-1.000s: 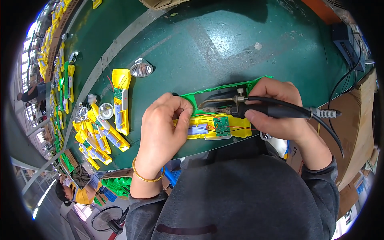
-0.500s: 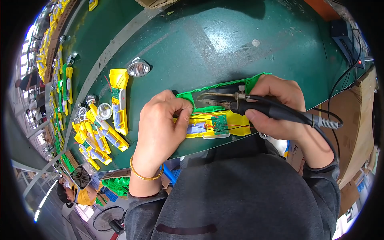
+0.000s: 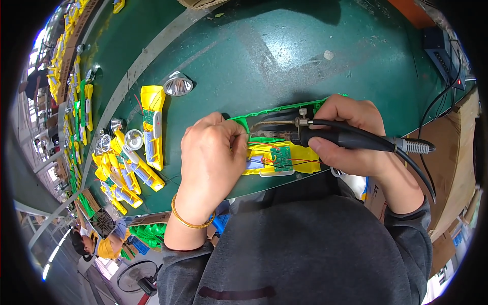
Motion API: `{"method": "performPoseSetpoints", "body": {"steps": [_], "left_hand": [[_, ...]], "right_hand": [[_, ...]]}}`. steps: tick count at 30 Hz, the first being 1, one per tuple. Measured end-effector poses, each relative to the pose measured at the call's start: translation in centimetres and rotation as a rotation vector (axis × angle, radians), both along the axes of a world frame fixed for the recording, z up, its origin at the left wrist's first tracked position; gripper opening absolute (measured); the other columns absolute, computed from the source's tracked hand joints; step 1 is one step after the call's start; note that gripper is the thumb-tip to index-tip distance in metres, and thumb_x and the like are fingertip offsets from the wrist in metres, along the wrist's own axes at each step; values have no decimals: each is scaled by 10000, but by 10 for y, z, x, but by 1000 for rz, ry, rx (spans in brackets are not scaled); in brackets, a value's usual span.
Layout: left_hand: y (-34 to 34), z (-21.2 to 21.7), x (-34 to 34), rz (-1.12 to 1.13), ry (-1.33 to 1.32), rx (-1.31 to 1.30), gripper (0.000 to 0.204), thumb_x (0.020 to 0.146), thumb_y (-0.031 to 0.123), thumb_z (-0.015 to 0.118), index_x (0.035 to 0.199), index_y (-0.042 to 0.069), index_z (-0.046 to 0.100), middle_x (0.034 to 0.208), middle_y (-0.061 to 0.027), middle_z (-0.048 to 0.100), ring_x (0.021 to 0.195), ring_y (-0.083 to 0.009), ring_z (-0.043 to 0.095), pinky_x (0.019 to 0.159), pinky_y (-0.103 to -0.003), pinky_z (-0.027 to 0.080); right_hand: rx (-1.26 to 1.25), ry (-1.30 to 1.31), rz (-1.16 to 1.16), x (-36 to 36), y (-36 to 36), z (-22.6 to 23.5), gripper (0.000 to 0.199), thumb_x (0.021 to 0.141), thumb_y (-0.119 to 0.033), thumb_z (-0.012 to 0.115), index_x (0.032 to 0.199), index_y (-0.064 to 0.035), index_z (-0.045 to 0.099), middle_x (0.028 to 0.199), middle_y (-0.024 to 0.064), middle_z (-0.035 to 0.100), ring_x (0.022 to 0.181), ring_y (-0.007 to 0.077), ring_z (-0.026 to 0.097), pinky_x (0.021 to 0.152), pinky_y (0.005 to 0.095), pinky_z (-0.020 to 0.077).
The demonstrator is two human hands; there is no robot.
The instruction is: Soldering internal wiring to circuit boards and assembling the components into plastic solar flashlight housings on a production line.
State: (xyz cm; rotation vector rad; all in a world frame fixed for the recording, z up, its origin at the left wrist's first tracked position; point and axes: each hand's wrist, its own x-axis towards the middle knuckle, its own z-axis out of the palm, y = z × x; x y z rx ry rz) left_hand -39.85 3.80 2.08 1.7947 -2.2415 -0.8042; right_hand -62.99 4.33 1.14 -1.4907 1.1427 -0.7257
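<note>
Right hand [image 3: 360, 119] grips a rounded black soldering iron [image 3: 333, 134]; left hand [image 3: 211, 157] (pinched narrow, contents unclear) meets a green plastic shell [image 3: 244, 123].

1) Table [image 3: 223, 76], green top, scuffed; curved grey band [image 3: 147, 54] at left
2) Yellow housing [image 3: 306, 166], blue cell and circuit board inside, crosswise at near edge
3) Green shell [image 3: 277, 108], just beyond; whether fully resting, unclear
4) Second housing [image 3: 158, 159], yellow, open, left
5) Silver reflector [image 3: 178, 85], near its wide end
6) Cluster of yellow housings [image 3: 156, 182], near left
</note>
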Motion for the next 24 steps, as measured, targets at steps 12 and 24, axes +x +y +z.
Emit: {"method": "performPoseSetpoints", "body": {"steps": [12, 24], "left_hand": [[-5, 1, 2, 2, 65, 39, 44, 690, 29, 652, 655, 12, 631, 605, -122, 525, 579, -307, 559, 537, -403, 433], [-8, 4, -2, -15, 35, 56, 15, 644, 14, 649, 649, 22, 637, 604, -132, 532, 579, -312, 561, 539, -403, 438]], "right_hand": [[60, -7, -19, -3, -3, 2, 182, 707, -87, 708, 758, -32, 542, 610, 10, 549, 538, 70, 511, 507, 229, 387], [29, 5, -18, -1, -4, 3, 183, 715, -98, 702, 755, -29, 537, 592, 7, 556, 508, 75, 503, 484, 241, 378]]}}
